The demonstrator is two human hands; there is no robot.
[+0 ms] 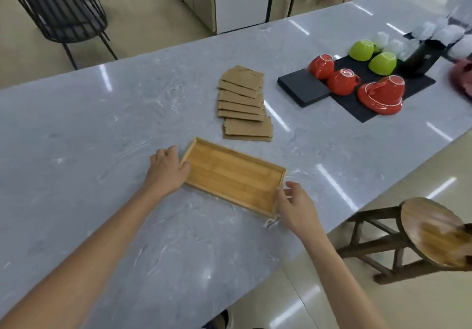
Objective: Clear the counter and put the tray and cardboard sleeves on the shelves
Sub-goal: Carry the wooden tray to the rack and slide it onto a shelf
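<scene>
I see the tray point(233, 175) lying flat on the counter point(76, 129), just below the middle of the frame, empty and turned at a slant; my left hand point(167, 170) is on its left short end, fingers curled over the rim with the thumb lying on the inner edge, so it has hold of that end; my right hand point(296, 207) is at the right short end near the lower corner, fingers loosely bent with the tips touching the rim, and I cannot tell whether it is truly gripping or only resting there; the tray does not look lifted, though I cannot be sure of a gap under it.

Just above the tray, near it but apart, the sleeves point(242, 106) lie flattened in an overlapping row running up toward the centre of the frame; neither hand touches them.

To the upper right a black mat point(413, 86) sits on the counter, with a dark slab point(302, 87) at its left corner; on the mat three red cups point(341, 82) stand upside down, the nearest one on a red saucer point(378, 101); behind them are two green cups point(381, 63), also inverted; further right the clear cups point(444, 34) are blurred.

At the lower right, off the counter's edge, a wooden stool point(431, 231) stands on the floor; a dark chair point(61, 11) is in the upper left.
</scene>
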